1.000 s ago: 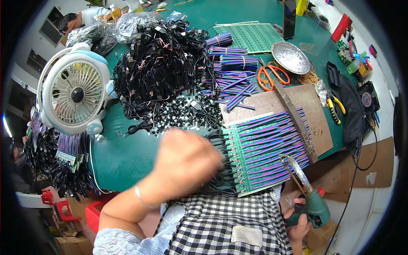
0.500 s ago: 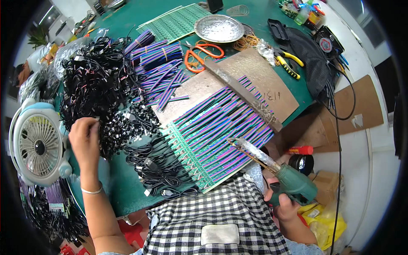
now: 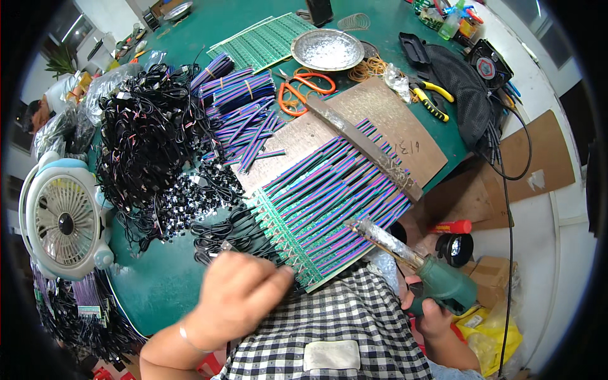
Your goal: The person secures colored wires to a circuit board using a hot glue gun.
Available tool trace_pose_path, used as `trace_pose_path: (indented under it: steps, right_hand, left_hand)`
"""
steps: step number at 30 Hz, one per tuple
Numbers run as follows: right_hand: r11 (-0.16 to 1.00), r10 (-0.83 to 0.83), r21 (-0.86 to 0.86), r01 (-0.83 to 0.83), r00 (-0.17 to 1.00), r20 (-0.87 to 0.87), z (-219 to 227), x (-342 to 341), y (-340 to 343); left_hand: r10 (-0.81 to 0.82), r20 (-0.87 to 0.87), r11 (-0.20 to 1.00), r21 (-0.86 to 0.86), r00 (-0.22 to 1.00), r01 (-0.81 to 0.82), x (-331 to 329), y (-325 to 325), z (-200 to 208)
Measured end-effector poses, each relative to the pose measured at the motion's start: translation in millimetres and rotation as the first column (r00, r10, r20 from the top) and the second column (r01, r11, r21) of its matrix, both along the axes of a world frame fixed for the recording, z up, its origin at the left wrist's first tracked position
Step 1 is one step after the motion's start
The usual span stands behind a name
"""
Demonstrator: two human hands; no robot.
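Note:
My left hand (image 3: pixel 235 296) hovers at the near edge of the green table, fingers curled by the black cables (image 3: pixel 234 237) and the near end of a green circuit board strip (image 3: pixel 288 244); it is blurred, so whether it grips anything is unclear. A row of purple and green ribbon wires (image 3: pixel 335 196) lies on the strip, under a long metal bar (image 3: pixel 364 145). My right hand (image 3: pixel 430 313) grips a green glue gun (image 3: pixel 437 282), its nozzle (image 3: pixel 373 231) pointing at the wires' near right corner.
A large heap of black cables (image 3: pixel 149 136) and bundles of purple wires (image 3: pixel 237 95) lie at the far left. A white fan (image 3: pixel 63 218) stands left. Orange scissors (image 3: pixel 301 88), a metal dish (image 3: pixel 327 49), green boards (image 3: pixel 266 41), pliers (image 3: pixel 430 98) and a black bag (image 3: pixel 472 101) lie behind.
My left hand has come back from the cable heap at the left to the near end of the circuit board strip. The glue gun stays in my right hand.

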State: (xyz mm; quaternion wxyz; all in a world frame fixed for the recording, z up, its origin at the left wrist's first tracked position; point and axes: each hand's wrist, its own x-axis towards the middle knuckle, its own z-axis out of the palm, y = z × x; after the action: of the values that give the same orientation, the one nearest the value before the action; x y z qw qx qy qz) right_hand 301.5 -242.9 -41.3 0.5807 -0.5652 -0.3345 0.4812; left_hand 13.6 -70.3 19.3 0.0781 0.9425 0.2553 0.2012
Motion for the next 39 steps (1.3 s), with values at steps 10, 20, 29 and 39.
trace_pose_path:
  steps: [10, 20, 29, 39]
  right_hand:
    - [0.971, 0.067, -0.230, -0.063, 0.998, 0.008, 8.7, -1.5, -13.8]
    - [0.986, 0.114, -0.131, -0.105, 0.991, 0.065, -27.7, 5.3, -38.7]
    - [0.912, 0.129, -0.394, -0.113, 0.992, 0.015, 41.6, -6.7, -10.6]
    - [0.957, 0.274, -0.003, -0.290, 0.901, 0.336, 10.5, 3.3, -7.0]
  left_hand:
    - [0.075, 0.082, 0.989, -0.131, 0.994, -0.064, 13.2, -21.9, -38.0]
    - [0.082, 0.040, 0.985, -0.153, 0.996, -0.075, 14.5, -23.6, -38.3]
    - [0.047, -0.053, 0.985, -0.162, 0.997, -0.055, 15.7, -21.5, -32.9]
    - [0.103, 0.052, 0.977, -0.191, 0.993, -0.091, 16.3, -21.9, -36.1]
